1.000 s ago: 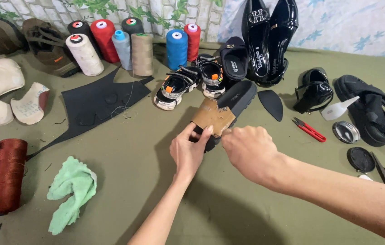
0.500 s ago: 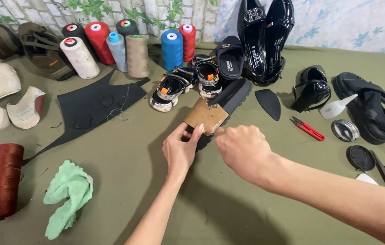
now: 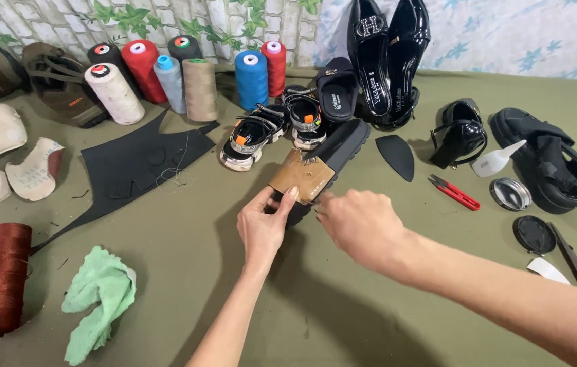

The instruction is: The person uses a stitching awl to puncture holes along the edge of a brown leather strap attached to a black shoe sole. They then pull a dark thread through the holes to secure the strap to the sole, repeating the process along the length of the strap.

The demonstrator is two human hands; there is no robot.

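Tan, cardboard-like insole board [image 3: 302, 175] lies on top of a black chunky-soled sandal [image 3: 334, 153] near the middle of the olive-green cloth-covered bench [image 3: 166, 272], and both hands are working at its near end. The left hand [image 3: 264, 228] pinches the near left corner of the board between thumb and fingers, closed on it. The right hand [image 3: 359, 228] is curled at the near right edge, fingertips at the seam between board and sole; whether it grips the board or a small tool there I cannot tell.

My judgement is that the sandal is fairly light and its thick sole stiff with a little give, so it will not fold under pressure. The board looks thin and bendable, likely to crease or tear if pulled by one corner, so the edge close to the sole seems the safest place to hold. The lugged side wall of the sole offers a rough, non-slip grip for steadying.

Compared with half a second ago, the hands sit in nearly the same spots on the board, the left thumb a touch higher up the corner; the sandal has not shifted against the pair of small black-and-orange strap sandals [image 3: 275, 129] behind it. The red thread snips [image 3: 454, 192], the dark red spool of cord [image 3: 0, 278] and the mint-green rag [image 3: 98, 299] lie as before.
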